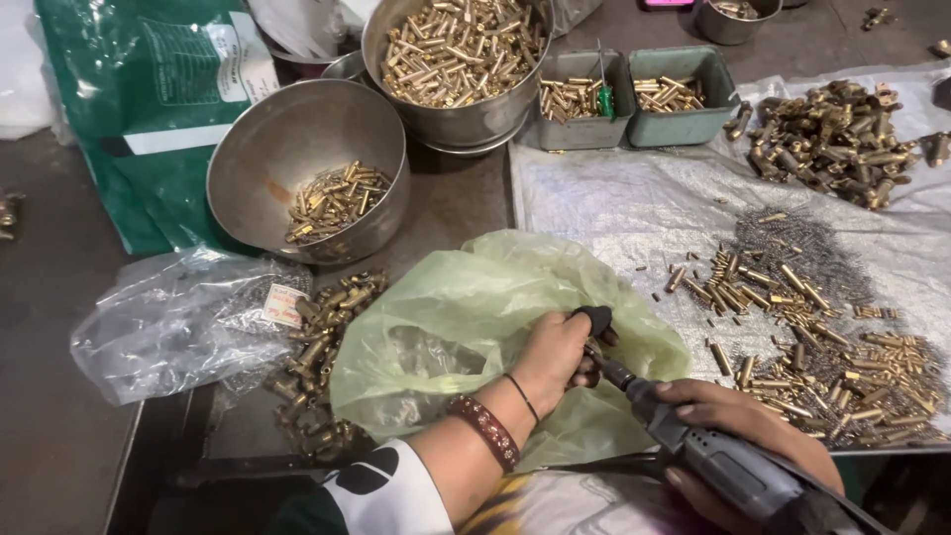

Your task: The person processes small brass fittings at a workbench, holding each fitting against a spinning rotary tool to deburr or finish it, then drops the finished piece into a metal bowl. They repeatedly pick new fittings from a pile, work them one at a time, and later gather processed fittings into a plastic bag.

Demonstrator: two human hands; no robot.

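Reviewing: I logged this moment from the head view, as observed.
Left hand: my left hand [551,357] was curled shut over a small part at the tip of the power tool; the part itself was hidden under the fingers, so I could not tell what kind it was.
Right hand: my right hand [738,426] was wrapped closed around the grey body of the power tool [713,456], thumb along the top.
Tool position: the tool's nose and black collar met the left hand just above the green plastic bag [466,317], near the table's front edge.
Loose parts: small brass pieces [812,337] lay scattered on the white sheet [614,208] to the right, with a heap of larger brass fittings [832,139] beyond.
Containers: a steel bowl [297,149] holding some brass pieces sat to the left; a fuller steel bowl [466,59] and two grey trays [634,99] stood behind.
Technique, as I judged it: the tool should be kept in line with the held part, both wrists steady, and fingertips kept clear of the turning tip.
Caution: the bag lay close under the tip and could have snagged.
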